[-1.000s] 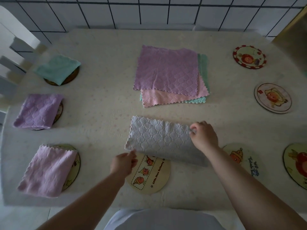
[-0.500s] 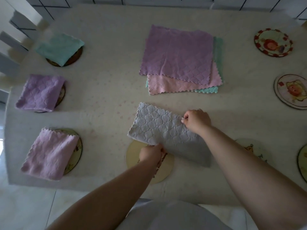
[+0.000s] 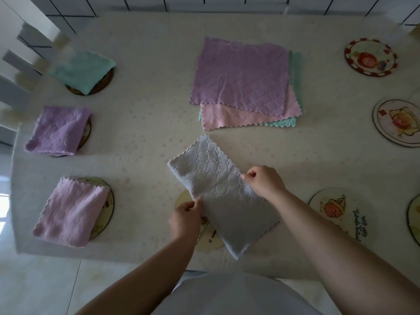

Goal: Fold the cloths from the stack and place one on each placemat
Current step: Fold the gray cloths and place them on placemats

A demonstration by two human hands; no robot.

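A grey cloth [image 3: 218, 192], folded into a long strip, lies slantwise over a round yellow placemat [image 3: 208, 237] at the table's near edge. My left hand [image 3: 185, 218] pinches its left long edge and my right hand [image 3: 264, 183] pinches the opposite edge. Behind it lies the stack [image 3: 244, 80]: a purple cloth on top, a pink one [image 3: 227, 117] and a teal one under it. At the left, folded cloths lie on three placemats: teal [image 3: 83, 70], purple [image 3: 58, 130], pink [image 3: 70, 210].
Bare round placemats lie to the right: a red-rimmed one [image 3: 370, 56], one at the right edge [image 3: 397, 122], one by my right forearm [image 3: 341, 211] and one cut off by the frame [image 3: 414, 221]. A white chair [image 3: 20, 64] stands at the far left. The table's near edge [image 3: 113, 256] runs just below the placemats.
The grey cloth has turned from lying crosswise to slanting toward me. My left hand moved right and up to its edge, and my right hand shifted along the other edge.
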